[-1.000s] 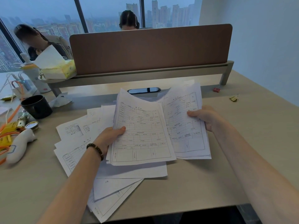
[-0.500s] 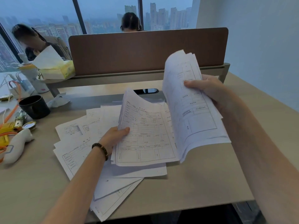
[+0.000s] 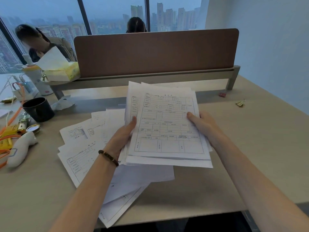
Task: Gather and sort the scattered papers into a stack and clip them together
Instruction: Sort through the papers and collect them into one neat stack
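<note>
We hold a stack of papers [image 3: 167, 129] up over the desk [image 3: 250, 148]. Our left hand [image 3: 123, 136] grips its left edge, thumb on top. Our right hand [image 3: 203, 126] grips the right edge the same way. The sheets do not line up yet; edges stick out at the top and bottom. To do this well, we think we should loosen our hold a little and tap the bottom edge on the desk until the sides match. The stack's long side runs away from us, top end toward the brown screen [image 3: 155, 52]. More loose sheets [image 3: 80, 148] lie under it and to the left.
</note>
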Motion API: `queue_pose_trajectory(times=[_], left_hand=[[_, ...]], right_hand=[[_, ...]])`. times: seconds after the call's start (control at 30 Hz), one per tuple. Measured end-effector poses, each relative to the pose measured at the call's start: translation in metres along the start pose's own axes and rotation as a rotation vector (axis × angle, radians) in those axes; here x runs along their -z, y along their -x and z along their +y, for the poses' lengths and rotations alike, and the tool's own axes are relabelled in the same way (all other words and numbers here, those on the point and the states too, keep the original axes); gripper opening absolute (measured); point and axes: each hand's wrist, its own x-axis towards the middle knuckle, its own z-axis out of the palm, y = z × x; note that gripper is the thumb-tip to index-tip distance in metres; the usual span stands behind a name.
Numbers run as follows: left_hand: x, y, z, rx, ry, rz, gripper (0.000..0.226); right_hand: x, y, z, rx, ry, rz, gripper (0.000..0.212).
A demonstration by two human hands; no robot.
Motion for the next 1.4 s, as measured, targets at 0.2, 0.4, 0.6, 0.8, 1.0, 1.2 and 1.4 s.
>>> queue_pose_trajectory(times=[0.2,0.4,0.6,0.8,1.0,1.2,1.4], left_hand=[[-0.008,0.001,-0.003,-0.073,-0.118,0.057,0.036],[-0.015,0.006,0.019,-0.374,-0.259,0.16,0.029],[-0.023,0.007,0.029,-0.482,-0.205,0.222,0.02],[-0.017,0.005,0.011,-0.424,-0.134,0.192,0.025],[-0.021,0.001,0.006,-0.43,-0.161,0.233,0.018],[-0.019,-0.004,-0.006,-0.413,-0.168,0.237,0.023],[-0.014,-0.007,0.009,-0.376,-0.38,0.257,0.017]], right_hand=[[-0.007,0.003,0.008,-0.028,-0.255,-0.186,0.03],[-0.009,0.003,-0.011,0.26,-0.268,0.044,0.029],[-0.013,0.012,-0.032,0.455,-0.284,0.088,0.022],[-0.023,0.015,-0.018,0.415,-0.284,0.021,0.028],[-0.034,0.013,-0.004,0.398,-0.319,0.011,0.025],[-0.044,0.014,0.021,0.361,-0.298,0.002,0.036],[-0.045,0.005,0.014,0.306,-0.144,0.076,0.019]])
